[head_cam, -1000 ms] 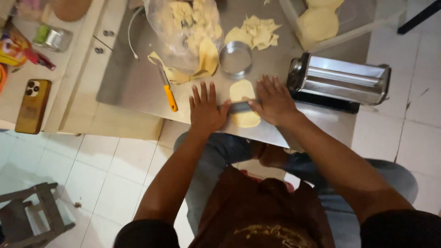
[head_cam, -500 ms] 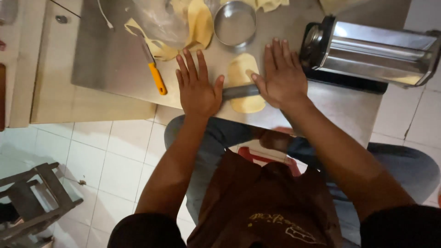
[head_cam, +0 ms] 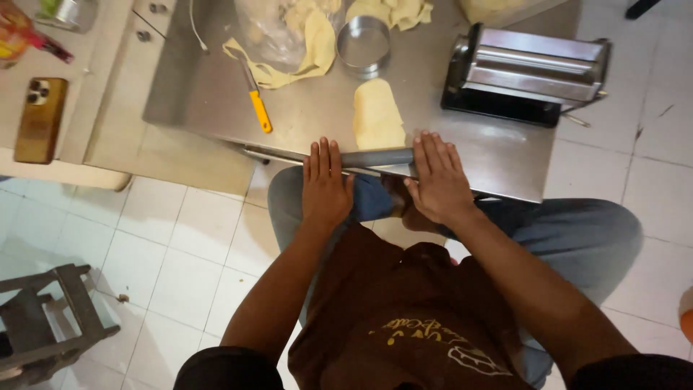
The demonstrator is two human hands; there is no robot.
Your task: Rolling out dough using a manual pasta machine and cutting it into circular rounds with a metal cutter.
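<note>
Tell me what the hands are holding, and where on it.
Both the left hand and right hand press flat on a grey rolling pin, one palm on each end; neither closes around it.

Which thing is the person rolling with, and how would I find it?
Start at the steel worktop and follow its near edge to where both hands lie flat. Between the left hand and the right hand lies the grey rolling pin, just below an oval of pale dough. It is the only plain grey cylinder; the nearby knife has a yellow handle.
</note>
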